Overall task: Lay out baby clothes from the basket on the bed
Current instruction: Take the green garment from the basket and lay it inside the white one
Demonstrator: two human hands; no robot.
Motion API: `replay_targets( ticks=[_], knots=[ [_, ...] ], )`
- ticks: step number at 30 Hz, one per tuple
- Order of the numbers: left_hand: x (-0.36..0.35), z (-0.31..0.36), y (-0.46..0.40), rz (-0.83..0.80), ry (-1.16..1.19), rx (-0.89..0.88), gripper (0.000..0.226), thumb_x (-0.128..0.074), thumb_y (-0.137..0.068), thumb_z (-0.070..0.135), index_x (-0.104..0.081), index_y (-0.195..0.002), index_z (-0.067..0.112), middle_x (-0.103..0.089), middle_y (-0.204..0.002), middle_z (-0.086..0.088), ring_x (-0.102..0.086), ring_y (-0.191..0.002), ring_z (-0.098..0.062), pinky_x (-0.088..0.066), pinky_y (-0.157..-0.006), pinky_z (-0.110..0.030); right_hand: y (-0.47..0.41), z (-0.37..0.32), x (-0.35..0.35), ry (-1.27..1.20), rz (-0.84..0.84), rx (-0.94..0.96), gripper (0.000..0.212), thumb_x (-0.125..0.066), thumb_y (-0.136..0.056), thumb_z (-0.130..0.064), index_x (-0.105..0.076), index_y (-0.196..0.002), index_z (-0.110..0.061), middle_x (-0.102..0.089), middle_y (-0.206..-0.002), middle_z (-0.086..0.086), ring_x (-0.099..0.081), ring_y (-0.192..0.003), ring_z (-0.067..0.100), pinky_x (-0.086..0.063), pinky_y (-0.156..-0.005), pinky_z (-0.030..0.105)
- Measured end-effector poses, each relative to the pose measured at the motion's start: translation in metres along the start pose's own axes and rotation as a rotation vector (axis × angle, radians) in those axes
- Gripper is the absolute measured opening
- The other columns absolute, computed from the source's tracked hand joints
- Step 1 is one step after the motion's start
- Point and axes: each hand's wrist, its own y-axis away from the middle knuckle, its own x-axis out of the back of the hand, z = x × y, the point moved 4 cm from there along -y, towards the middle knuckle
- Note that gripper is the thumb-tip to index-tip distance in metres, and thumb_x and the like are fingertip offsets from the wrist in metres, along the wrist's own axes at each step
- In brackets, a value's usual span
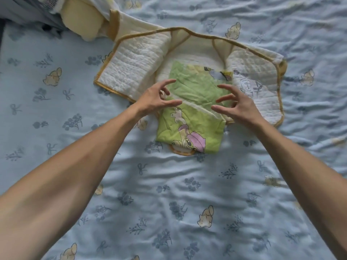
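Note:
A cream quilted baby garment (131, 64) with mustard trim lies spread open on the bed (169, 194). On top of it rests a folded light-green piece (195, 117) printed with a cartoon figure, its lower edge hanging onto the sheet. My left hand (155, 98) hovers over the green piece's left edge, fingers apart and curled, holding nothing. My right hand (236, 104) hovers over its right edge in the same way, also empty.
The bed is covered by a wrinkled pale-blue sheet with flower and duck prints. More cream and yellow fabric (84, 19) is bunched at the top left, beside a dark edge. No basket is in view.

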Motion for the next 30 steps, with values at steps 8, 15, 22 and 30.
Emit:
replay_targets(
  ticks=[8, 15, 22, 30],
  knots=[
    [0.005, -0.003, -0.041, 0.03, -0.41, -0.005, 0.081, -0.076, -0.075, 0.04, -0.036, -0.143, 0.023, -0.06, -0.122, 0.001, -0.052, -0.097, -0.012, -0.045, -0.094, -0.034, -0.026, 0.039, 0.005, -0.051, -0.06, -0.089, 0.065, -0.078, -0.074, -0.031, -0.047, -0.131, -0.038, -0.069, -0.089, -0.007, -0.06, -0.073, -0.004, -0.046, -0.066, 0.009],
    [-0.002, -0.001, -0.055, 0.199, -0.018, 0.091, 0.041, -0.074, -0.078, 0.036, -0.063, -0.113, 0.018, -0.057, -0.086, 0.005, -0.054, -0.08, -0.009, -0.047, -0.079, -0.024, -0.031, 0.049, 0.0, -0.106, -0.012, -0.085, 0.063, -0.078, -0.074, -0.034, -0.048, -0.13, -0.039, -0.07, -0.089, -0.003, -0.061, -0.072, -0.003, -0.047, -0.071, 0.017],
    [-0.011, 0.016, -0.034, 0.171, 0.043, -0.056, 0.011, -0.068, -0.086, 0.026, -0.064, -0.093, 0.02, -0.055, -0.076, 0.019, -0.041, -0.057, 0.004, -0.037, -0.057, -0.012, -0.021, 0.037, 0.004, -0.098, -0.013, -0.008, 0.066, -0.078, -0.075, -0.032, -0.045, -0.132, -0.04, -0.07, -0.088, -0.007, -0.062, -0.068, 0.0, -0.048, -0.07, 0.02],
    [-0.011, 0.035, 0.015, 0.055, 0.144, -0.157, 0.013, -0.068, -0.084, 0.012, -0.061, -0.09, 0.021, -0.064, -0.088, 0.011, -0.051, -0.072, -0.014, -0.047, -0.068, -0.022, 0.009, 0.013, 0.018, -0.21, 0.101, -0.01, 0.075, -0.078, -0.077, -0.024, -0.035, -0.136, -0.041, -0.07, -0.086, -0.001, -0.06, -0.06, 0.001, -0.048, -0.055, 0.013]
  ],
)
